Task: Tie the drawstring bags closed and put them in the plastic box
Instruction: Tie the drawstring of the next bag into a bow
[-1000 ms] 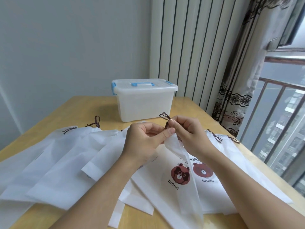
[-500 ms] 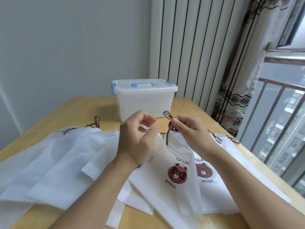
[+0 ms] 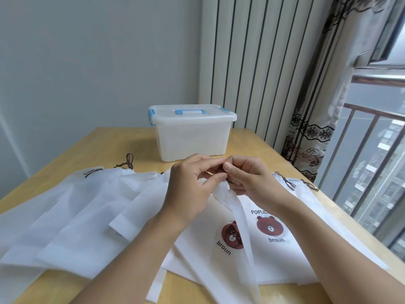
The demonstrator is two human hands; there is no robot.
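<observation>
I'm pinching the cord (image 3: 224, 170) of one bag (image 3: 238, 216) with both hands (image 3: 223, 172), mid-knot; others are lying untied on the counter (image 3: 122, 141), box (image 3: 192, 137) lid's on.

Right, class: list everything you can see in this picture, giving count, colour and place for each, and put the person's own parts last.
Lidded translucent plastic box: one, whitish with blue handle and clips, far middle of table.
White fabric drawstring bags: several overlapping, brown cords, across the near table; two show a brown bear print.
Wooden table: one, light yellow.
Patterned curtain: one, grey-brown, right, beside the window railing.
Left hand, right hand: both pinching the gathered neck of the middle bag.
</observation>
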